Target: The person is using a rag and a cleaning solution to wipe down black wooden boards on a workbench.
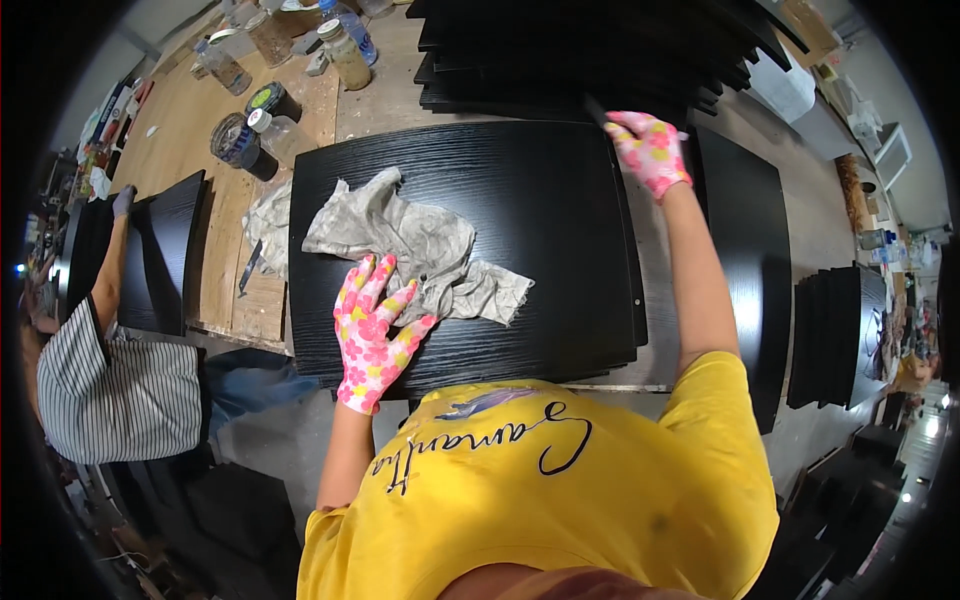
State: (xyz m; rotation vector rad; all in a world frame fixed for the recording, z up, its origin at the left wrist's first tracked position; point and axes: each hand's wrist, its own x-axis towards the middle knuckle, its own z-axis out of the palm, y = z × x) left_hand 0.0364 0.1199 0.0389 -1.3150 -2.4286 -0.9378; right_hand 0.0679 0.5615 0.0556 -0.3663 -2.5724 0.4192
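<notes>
A black wood-grained board (540,230) lies flat in front of me, on top of at least one more board. Across its left half is spread a crumpled grey-white rag (420,235). My left hand (372,335), in a pink and yellow flowered glove, rests with fingers apart on the board and the rag's lower edge. At the board's far right corner, my right hand (652,155) wears a matching glove. It is closed on a slender dark tool (596,108), whose exact kind is too blurred to make out.
Black boards are stacked (560,60) at the far side; another board (745,270) lies to the right. Jars and bottles, including a lidded glass jar (345,55) and a dark-stained cup (242,145), stand far left. A co-worker in a striped shirt (120,400) handles a board at left.
</notes>
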